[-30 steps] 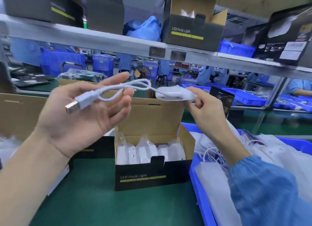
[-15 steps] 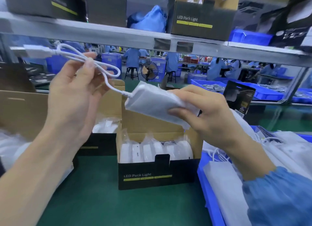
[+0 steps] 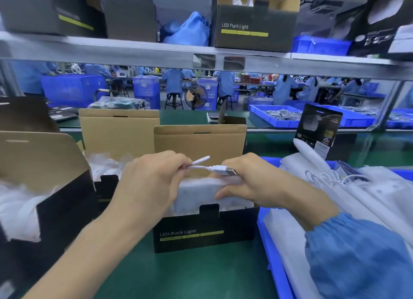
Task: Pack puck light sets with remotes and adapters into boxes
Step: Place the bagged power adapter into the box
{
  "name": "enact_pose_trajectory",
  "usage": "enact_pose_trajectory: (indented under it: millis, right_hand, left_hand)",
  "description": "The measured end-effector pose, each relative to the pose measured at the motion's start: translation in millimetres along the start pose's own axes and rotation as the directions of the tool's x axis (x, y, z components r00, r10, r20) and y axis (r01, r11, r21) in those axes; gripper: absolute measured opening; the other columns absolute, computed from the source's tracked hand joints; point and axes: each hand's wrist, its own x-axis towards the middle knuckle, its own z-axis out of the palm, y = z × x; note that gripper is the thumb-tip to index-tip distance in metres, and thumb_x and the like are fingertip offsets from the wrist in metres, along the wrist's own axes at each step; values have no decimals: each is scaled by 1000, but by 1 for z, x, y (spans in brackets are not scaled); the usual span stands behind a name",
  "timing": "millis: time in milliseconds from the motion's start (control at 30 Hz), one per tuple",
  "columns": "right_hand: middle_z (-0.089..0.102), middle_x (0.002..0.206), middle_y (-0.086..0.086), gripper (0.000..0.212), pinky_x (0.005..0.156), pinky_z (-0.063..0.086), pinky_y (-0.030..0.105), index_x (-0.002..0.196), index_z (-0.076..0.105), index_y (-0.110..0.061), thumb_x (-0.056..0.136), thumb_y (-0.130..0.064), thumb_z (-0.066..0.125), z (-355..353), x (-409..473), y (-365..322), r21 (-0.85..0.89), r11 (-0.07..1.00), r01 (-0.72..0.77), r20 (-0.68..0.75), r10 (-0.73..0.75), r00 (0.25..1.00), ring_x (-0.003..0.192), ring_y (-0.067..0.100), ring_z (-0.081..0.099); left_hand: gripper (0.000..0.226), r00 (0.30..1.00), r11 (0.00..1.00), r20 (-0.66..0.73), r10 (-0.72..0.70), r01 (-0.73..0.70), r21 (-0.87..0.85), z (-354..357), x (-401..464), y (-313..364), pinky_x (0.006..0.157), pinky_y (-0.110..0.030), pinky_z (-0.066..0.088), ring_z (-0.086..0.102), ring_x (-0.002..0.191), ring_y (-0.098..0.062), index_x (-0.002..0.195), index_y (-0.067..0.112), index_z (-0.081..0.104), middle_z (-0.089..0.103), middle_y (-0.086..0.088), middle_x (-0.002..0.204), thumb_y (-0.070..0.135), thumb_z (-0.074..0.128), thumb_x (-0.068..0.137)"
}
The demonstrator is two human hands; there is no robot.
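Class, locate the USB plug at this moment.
Centre of the head view: the USB plug sits between left hand and right hand, above the open box.

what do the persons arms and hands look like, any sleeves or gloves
Both hands are bare, with no gloves, rings or watch visible. The left hand leads to a forearm that is bare all the way to the frame edge. The right hand comes out of a loose blue sleeve gathered at the wrist in an elastic-looking cuff.

Grey metal shelf [image 3: 134,50] over a green workbench [image 3: 201,274]; beyond, blue crates [image 3: 67,90] and a floor fan [image 3: 196,96].
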Motion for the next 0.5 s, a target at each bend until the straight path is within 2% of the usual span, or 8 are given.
enact_pose_trajectory:
  millis: [100,167,200,267,333,400,433,500]
  right_hand:
    - [45,63,-11,27,68,47,43,75,53,-29,81,-45,74,1,0,-7,10,1000,10,27,-11,1000,65,11,42]
    - [46,65,-18,22,72,47,41,88,56,-33,80,-44,74,0,0,-9,15,1000,0,38,0,999,69,8,43]
    - [46,65,-16,24,72,46,42,85,54,-31,81,-43,74,-1,-1,-9,26,1000,-12,39,11,999,69,9,42]
    - [48,68,-8,28,73,45,44,77,49,-26,85,-42,71,-1,-4,-7,42,999,-30,55,28,998,71,13,41]
    - [52,88,-8,16,81,41,39,84,55,-29,91,-41,63,0,-8,-6,20,999,-39,69,37,997,83,9,43]
    - [45,104,-10,3,82,26,30,94,57,-38,95,-40,55,4,-11,-5,-88,996,-24,44,28,999,89,1,34]
    - [42,103,-11,7,78,20,28,98,60,-37,95,-39,54,6,-13,-5,-158,987,-6,30,11,999,86,4,30]
    - [44,96,-13,12,71,21,27,100,64,-31,95,-36,56,9,-14,-5,-215,977,-2,10,4,1000,83,7,31]
  left_hand:
    - [16,978,984,175,-116,89,154,0,-1,-2,68,-41,51,62,80,-23,99,25,75,69,7,85,14,68,91]
    - [27,937,954,296,-185,99,283,4,-1,-2,78,-37,49,59,93,-18,109,34,69,66,9,98,15,60,93]
    - [32,921,946,332,-203,98,308,6,0,-2,79,-35,49,58,96,-16,112,37,68,65,10,101,14,60,91]
    - [35,900,937,373,-224,94,336,12,2,-6,78,-33,50,59,96,-16,111,39,67,66,11,102,14,61,88]
    - [35,873,924,416,-254,92,370,15,3,-9,74,-32,50,60,94,-17,107,38,67,66,10,97,12,62,84]
    - [28,843,911,482,-238,22,411,17,2,-10,66,-27,43,56,92,-17,95,32,65,64,9,87,10,61,77]
    - [25,831,908,514,-214,-25,419,16,2,-10,64,-25,38,52,91,-17,88,29,61,62,9,83,8,60,75]
    - [31,816,905,547,-188,-73,420,16,-1,-8,68,-26,38,47,92,-16,91,29,59,61,10,85,3,55,73]
